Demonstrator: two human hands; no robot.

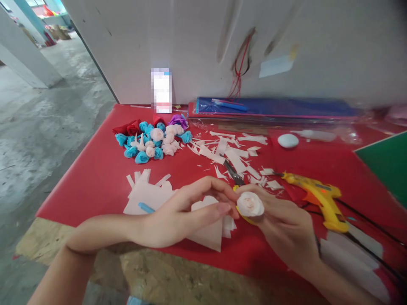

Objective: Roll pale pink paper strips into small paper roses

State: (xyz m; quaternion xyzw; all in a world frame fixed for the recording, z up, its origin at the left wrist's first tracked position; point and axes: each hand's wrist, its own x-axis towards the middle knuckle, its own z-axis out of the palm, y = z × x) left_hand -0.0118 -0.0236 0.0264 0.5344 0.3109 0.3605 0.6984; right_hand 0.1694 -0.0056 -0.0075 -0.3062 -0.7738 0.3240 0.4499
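Note:
A small white paper rose (250, 204) sits in the fingers of my right hand (286, 216), its layered top facing up. My left hand (187, 216) is beside it, thumb and fingers apart, with fingertips close to the petals; whether they touch is unclear. Beneath my hands are yellow-handled scissors (233, 173), mostly covered by them. White paper pieces (210, 233) lie under my left hand, next to a blue pen (146, 207). To the right of my right hand lies a yellow glue gun (313, 190) with a dark cord.
Blue, white, red and purple paper roses (149, 142) are heaped at the left back. Paper scraps (237, 159) litter the middle of the red table (85, 182). A phone (162, 91) leans on the wall. A white egg-shaped object (288, 140) and blue packaged sheets (280, 106) lie behind.

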